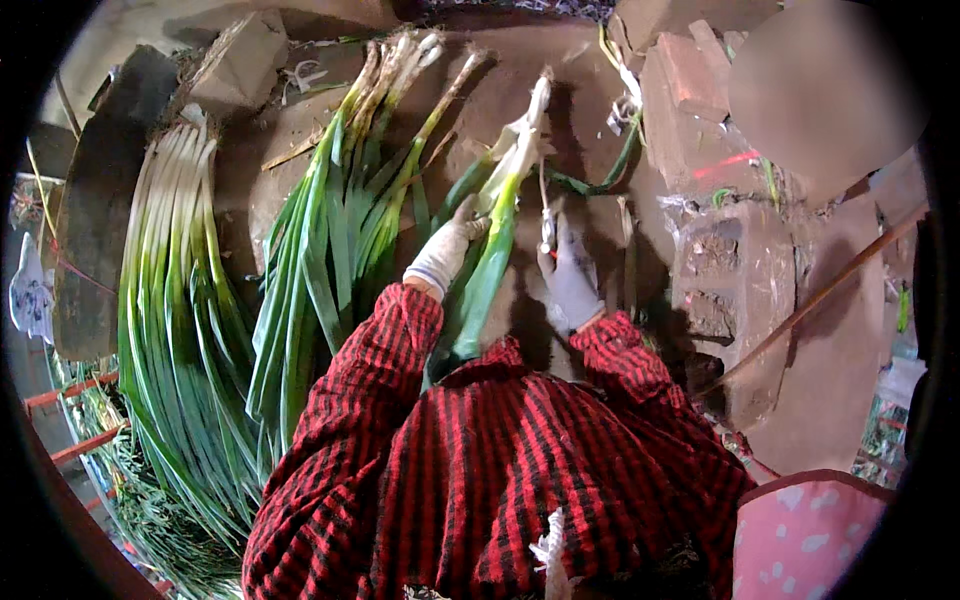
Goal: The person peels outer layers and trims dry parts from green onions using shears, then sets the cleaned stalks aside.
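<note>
My left hand [444, 247], in a white knit glove, grips a large green onion [513, 176] at the start of its green leaves. The onion's white stalk and roots point away from me, and loose outer layers hang beside the stalk. My right hand [574, 281], gloved too, is just right of the onion and apart from it. Its fingers close around a slim object [549, 225] with a small red spot; what it is exactly cannot be told. Left of my left hand lies a loose bunch of untrimmed green onions [322, 180].
Far left lies a neat row of green onions [176, 225] with clean white stalks. A peeled-off leaf [611, 176] lies right of centre. Bricks [690, 75] and a wooden board [765, 300] are on the right, crossed by a thin brown stick [817, 296]. A pink patterned cloth [806, 536] is at lower right.
</note>
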Motion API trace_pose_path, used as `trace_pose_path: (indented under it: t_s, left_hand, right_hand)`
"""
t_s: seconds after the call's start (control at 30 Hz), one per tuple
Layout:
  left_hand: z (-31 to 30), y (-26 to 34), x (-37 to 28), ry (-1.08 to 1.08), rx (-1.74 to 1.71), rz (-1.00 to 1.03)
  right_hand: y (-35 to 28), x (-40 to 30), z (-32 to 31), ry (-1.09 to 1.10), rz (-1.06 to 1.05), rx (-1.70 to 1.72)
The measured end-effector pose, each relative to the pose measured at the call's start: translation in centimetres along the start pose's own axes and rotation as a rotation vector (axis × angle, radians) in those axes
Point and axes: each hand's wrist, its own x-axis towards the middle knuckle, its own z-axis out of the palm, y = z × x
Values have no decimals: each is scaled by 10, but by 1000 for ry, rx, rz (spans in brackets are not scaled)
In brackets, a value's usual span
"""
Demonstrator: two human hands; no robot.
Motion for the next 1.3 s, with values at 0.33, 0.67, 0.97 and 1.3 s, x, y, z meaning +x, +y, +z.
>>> trace_pose_path:
  t_s: [0.33, 0.67, 0.97, 1.3]
  left_hand:
    - [12, 13, -23, -77, 218, -55]
    - [27, -12, -30, 177, 854, 331]
    - [-113, -4, -25, 620, 1259, 269]
    - [-129, -10, -13, 545, 1087, 338]
  right_hand:
    - [-15, -49, -18, -226, 94, -24]
    - [-28, -2, -25, -128, 28, 70]
    - [-114, 26, 97, -305, -198, -50]
    - [-112, 69, 150, -330, -33, -213]
